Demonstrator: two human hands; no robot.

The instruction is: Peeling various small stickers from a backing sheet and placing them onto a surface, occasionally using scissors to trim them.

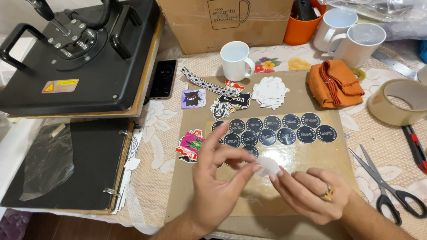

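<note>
Both hands, left hand point(218, 178) and right hand point(311, 191), pinch 1 small round translucent sticker backing point(268, 166); peeling seems underway, needing a careful fingertip pull just below the dark round labels point(278, 129).

dark navy round stickers point(284, 130), orange cloth point(334, 82), white mugs point(236, 60), black heat press point(80, 58)

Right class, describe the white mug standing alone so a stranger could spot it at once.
Start at the cardboard box at the table's back edge. Just in front of it stands the white mug, handle turned right. The other white mugs huddle together further right; this one stands alone.
</note>
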